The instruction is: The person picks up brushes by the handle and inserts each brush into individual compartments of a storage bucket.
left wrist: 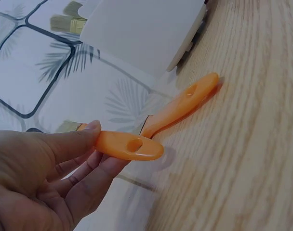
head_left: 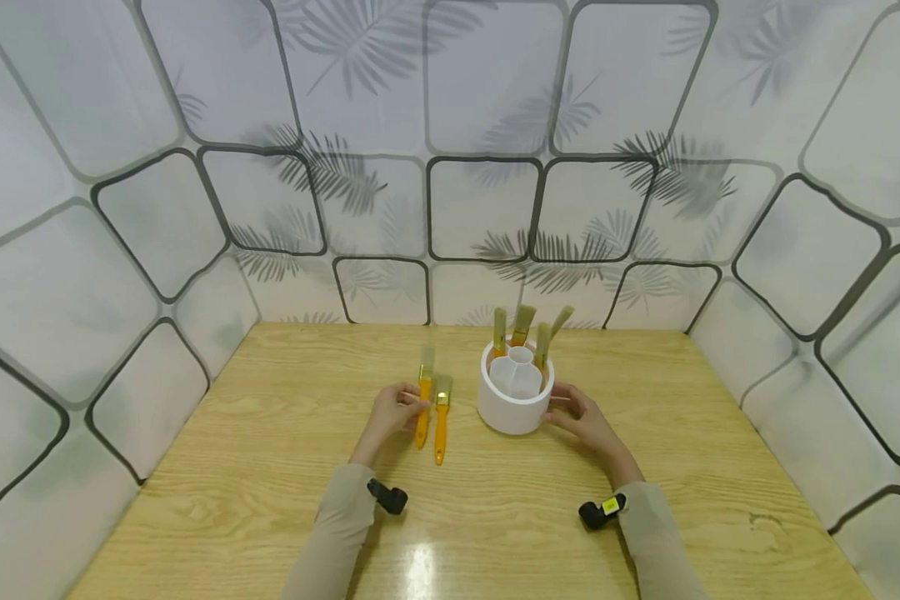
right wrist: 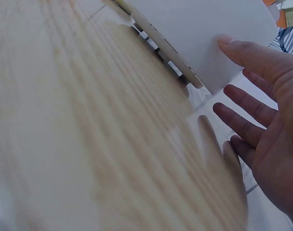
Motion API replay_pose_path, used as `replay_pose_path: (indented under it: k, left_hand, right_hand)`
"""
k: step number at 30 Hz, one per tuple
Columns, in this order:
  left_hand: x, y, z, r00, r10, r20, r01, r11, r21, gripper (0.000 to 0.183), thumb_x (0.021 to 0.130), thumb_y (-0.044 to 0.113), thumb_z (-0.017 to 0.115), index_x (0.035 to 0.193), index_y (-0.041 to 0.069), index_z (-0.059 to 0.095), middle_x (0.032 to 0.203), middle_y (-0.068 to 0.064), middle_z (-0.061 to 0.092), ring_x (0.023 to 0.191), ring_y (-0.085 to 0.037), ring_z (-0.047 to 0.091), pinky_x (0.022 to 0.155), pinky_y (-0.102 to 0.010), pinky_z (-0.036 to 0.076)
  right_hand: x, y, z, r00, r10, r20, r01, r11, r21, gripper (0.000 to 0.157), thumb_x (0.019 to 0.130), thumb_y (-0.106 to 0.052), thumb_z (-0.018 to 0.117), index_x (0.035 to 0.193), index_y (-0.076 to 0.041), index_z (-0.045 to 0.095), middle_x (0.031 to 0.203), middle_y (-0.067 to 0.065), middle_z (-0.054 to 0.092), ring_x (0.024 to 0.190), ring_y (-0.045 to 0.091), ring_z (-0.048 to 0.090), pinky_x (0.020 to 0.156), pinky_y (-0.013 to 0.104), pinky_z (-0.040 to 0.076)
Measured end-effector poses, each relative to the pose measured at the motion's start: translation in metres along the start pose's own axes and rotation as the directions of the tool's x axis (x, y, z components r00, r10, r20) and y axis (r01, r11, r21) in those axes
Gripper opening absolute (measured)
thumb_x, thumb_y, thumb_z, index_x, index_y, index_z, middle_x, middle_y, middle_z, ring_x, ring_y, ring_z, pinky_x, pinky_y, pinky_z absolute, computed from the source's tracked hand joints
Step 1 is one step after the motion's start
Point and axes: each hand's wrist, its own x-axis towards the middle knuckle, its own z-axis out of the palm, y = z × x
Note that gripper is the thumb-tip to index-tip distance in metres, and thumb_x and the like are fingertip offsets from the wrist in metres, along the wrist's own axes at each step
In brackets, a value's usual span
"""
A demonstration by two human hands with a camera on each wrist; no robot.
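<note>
My left hand (head_left: 395, 412) pinches the orange handle of a paintbrush (left wrist: 129, 146) between thumb and fingers, its bristles pointing away from me. Just right of it a second orange-handled paintbrush (head_left: 441, 421) lies on the table. A round white organizer (head_left: 513, 414) with inner compartments stands further right, holding several upright brushes (head_left: 524, 321). Beside that organizer's right side is my right hand (head_left: 587, 421); in the right wrist view its thumb (right wrist: 225, 40) rests against the white wall, and the other fingers are extended and spread.
The wooden table (head_left: 270, 467) reaches back to a patterned wall covering (head_left: 375, 208), which also closes in the left and right sides. Small cameras (head_left: 387, 497) are strapped to both wrists over the sleeves (head_left: 335, 533).
</note>
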Motion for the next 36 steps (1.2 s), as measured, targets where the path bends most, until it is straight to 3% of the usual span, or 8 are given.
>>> replay_pose_path:
  k: [11, 19, 36]
  left_hand:
    - [-0.001, 0.004, -0.001, 1.000, 0.006, 0.003, -0.006, 0.998, -0.066, 0.026, 0.083, 0.011, 0.069, 0.104, -0.001, 0.059, 0.085, -0.014, 0.063, 0.064, -0.022, 0.065, 0.059, -0.034, 0.057]
    - [-0.001, 0.005, -0.001, 1.000, 0.013, 0.011, -0.012, 0.994, -0.109, 0.025, 0.083, 0.009, 0.068, 0.104, 0.001, 0.058, 0.086, -0.014, 0.063, 0.061, -0.017, 0.063, 0.060, -0.037, 0.058]
    - [-0.003, 0.013, 0.005, 0.998, 0.066, -0.008, -0.067, 0.988, -0.139, 0.023, 0.082, 0.011, 0.070, 0.102, 0.002, 0.060, 0.088, -0.014, 0.064, 0.069, -0.024, 0.066, 0.061, -0.036, 0.058]
  right_hand:
    - [-0.004, -0.021, 0.000, 1.000, -0.003, 0.030, 0.002, 0.999, 0.034, 0.060, 0.084, -0.006, 0.067, 0.137, -0.002, 0.038, 0.138, 0.022, 0.041, 0.122, 0.042, 0.042, 0.101, 0.055, 0.035]
    - [0.001, -0.004, 0.000, 0.999, -0.015, 0.034, 0.015, 1.000, 0.000, 0.061, 0.086, -0.013, 0.067, 0.139, -0.009, 0.037, 0.141, 0.016, 0.040, 0.125, 0.037, 0.042, 0.100, 0.046, 0.041]
    - [0.000, -0.004, 0.002, 1.000, 0.010, 0.017, -0.010, 1.000, 0.013, 0.063, 0.084, -0.016, 0.069, 0.139, -0.009, 0.037, 0.141, 0.016, 0.039, 0.125, 0.039, 0.042, 0.101, 0.052, 0.038]
